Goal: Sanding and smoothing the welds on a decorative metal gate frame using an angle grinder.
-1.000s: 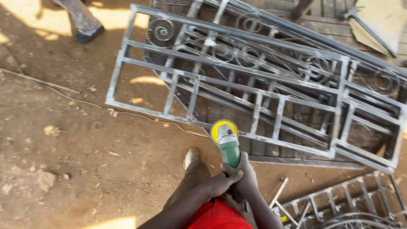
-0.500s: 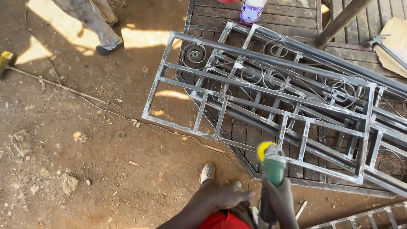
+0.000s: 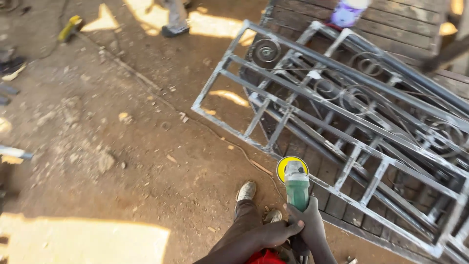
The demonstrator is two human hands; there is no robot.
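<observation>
Grinder (image 3: 296,188), green body, yellow guard, near centre, nose pointing far toward near rail of grille (image 3: 342,122); contact with rail unclear. Right hand (image 3: 310,222) wrapped round grinder body from right. Left hand (image 3: 276,232) closed over rear grip, fingers touching right hand. Grille, grey steel with scrolls, lies tilted on wooden pallet (image 3: 391,24), right half of scene. Shoe (image 3: 246,190) on dirt floor (image 3: 122,161), just left of grinder. Cable (image 3: 215,132) runs across dirt toward grinder.
</observation>
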